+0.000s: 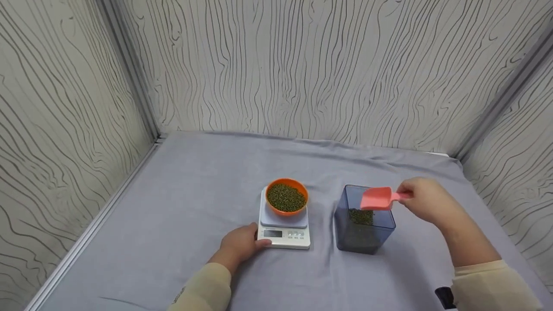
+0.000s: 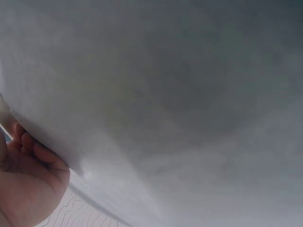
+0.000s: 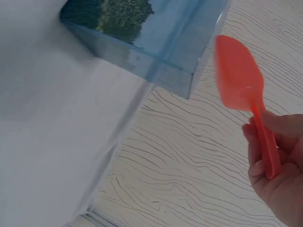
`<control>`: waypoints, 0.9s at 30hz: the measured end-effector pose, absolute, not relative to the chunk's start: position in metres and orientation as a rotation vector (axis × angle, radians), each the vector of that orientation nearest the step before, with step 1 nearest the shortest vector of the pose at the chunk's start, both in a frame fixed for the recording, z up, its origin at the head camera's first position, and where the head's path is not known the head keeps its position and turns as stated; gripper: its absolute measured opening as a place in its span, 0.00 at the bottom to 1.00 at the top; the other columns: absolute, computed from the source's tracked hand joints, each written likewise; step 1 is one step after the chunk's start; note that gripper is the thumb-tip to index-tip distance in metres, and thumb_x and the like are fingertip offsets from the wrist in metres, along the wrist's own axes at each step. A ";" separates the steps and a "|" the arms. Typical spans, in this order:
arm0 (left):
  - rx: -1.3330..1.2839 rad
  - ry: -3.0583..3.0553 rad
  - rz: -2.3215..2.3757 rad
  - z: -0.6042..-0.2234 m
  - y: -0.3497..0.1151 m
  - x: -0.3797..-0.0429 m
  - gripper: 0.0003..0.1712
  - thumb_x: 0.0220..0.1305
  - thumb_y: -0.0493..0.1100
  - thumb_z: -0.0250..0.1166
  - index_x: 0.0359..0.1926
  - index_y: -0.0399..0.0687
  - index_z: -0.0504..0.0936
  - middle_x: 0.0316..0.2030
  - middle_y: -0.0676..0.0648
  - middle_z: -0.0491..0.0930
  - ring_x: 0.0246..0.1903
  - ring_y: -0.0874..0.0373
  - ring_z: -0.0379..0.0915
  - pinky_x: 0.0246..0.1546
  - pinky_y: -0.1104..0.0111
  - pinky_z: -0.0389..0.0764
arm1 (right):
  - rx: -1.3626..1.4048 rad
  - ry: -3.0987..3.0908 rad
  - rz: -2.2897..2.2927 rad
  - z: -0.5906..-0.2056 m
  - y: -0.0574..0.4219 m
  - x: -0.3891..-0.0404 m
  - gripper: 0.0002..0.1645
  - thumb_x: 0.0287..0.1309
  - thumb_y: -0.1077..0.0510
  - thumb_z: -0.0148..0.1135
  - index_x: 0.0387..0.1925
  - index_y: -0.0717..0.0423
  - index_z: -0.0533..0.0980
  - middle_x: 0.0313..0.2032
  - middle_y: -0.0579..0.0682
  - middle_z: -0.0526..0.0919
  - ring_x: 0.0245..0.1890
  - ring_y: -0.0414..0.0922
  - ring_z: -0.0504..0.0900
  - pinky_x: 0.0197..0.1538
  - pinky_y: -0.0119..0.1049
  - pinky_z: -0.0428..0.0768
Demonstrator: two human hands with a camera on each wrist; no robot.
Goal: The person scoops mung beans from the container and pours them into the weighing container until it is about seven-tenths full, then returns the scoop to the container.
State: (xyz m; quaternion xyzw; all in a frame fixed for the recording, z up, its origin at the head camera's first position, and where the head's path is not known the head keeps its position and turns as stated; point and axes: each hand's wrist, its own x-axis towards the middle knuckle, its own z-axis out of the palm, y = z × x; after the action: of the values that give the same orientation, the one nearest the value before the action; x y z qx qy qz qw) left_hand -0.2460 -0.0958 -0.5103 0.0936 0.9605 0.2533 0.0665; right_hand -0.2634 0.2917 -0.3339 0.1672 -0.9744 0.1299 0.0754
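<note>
My right hand [image 1: 425,201] grips the handle of a pink-red scoop [image 1: 376,198], held over the open top of a clear bluish square container [image 1: 363,242]. In the right wrist view the scoop [image 3: 239,73] shows no beans in it, with fingers wrapped round its handle. Small green beans [image 1: 361,217] lie inside the container. To the left, an orange bowl [image 1: 287,181] full of green beans [image 1: 286,198] sits on the platform of a white kitchen scale [image 1: 287,242]. My left hand [image 1: 242,242] holds the scale's front left corner, thumb on top near the display.
A grey-lavender cloth [image 1: 194,185] with wrinkles covers the table. White panels with a wood-grain line pattern [image 1: 276,69] stand behind and at both sides. A small black object [image 1: 445,298] shows by the right sleeve [image 1: 492,285].
</note>
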 end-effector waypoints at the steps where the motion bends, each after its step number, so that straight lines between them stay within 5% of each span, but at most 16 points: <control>1: 0.281 2.895 0.763 -0.510 -0.096 -0.246 0.29 0.52 0.67 0.58 0.40 0.48 0.74 0.35 0.46 0.79 0.37 0.49 0.75 0.40 0.55 0.73 | 0.522 -2.923 0.374 -0.338 0.290 -0.264 0.01 0.45 0.67 0.61 0.22 0.62 0.78 0.20 0.48 0.73 0.23 0.45 0.71 0.27 0.40 0.70; 17: 0.292 2.901 0.761 -0.509 -0.097 -0.250 0.28 0.53 0.66 0.59 0.39 0.48 0.74 0.35 0.45 0.79 0.38 0.47 0.75 0.41 0.55 0.72 | 0.631 -3.053 0.234 -0.386 0.253 -0.283 0.02 0.43 0.69 0.61 0.20 0.62 0.78 0.21 0.49 0.70 0.24 0.46 0.71 0.33 0.44 0.74; 27: 0.287 2.812 0.758 -0.495 -0.096 -0.254 0.26 0.53 0.63 0.61 0.37 0.46 0.73 0.32 0.45 0.77 0.36 0.47 0.74 0.41 0.54 0.71 | 0.620 -3.188 0.118 -0.387 0.245 -0.291 0.10 0.38 0.66 0.63 0.12 0.56 0.71 0.14 0.44 0.67 0.18 0.42 0.62 0.23 0.38 0.64</control>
State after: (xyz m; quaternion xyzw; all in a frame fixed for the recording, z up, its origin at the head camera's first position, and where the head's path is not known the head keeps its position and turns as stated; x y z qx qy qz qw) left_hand -0.2537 -0.0963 -0.4949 0.0976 0.9554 0.2573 0.1073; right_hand -0.2913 0.2450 -0.3871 0.1904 -0.9796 0.0362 -0.0542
